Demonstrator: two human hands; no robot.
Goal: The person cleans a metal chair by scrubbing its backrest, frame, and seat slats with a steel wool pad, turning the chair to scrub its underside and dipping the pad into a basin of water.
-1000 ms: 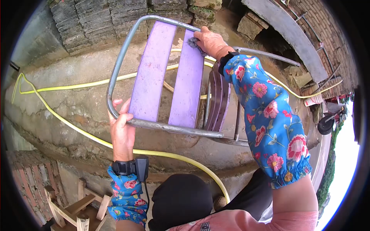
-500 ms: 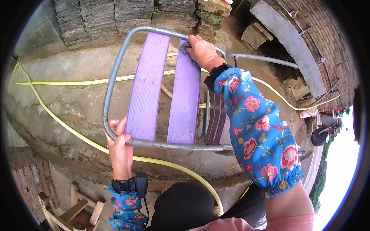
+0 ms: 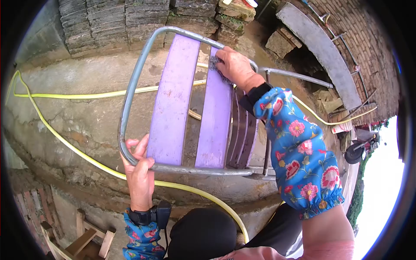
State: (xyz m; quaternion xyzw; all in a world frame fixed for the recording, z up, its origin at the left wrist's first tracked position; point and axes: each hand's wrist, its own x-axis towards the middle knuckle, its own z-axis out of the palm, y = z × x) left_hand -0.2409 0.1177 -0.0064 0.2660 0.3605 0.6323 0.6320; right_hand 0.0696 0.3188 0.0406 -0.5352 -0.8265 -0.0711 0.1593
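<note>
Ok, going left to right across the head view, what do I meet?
Wooden frame at lower left → left hand → left purple slat → right purple slat → right arm's floral sleeve → black wheel.

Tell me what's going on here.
A person is handling a metal-framed chair with purple slats. The left hand grips the near left corner of the chair frame. The right hand holds a grey scourer against the far end of the right-hand slat. A yellow hose lies on the ground beneath.
</note>
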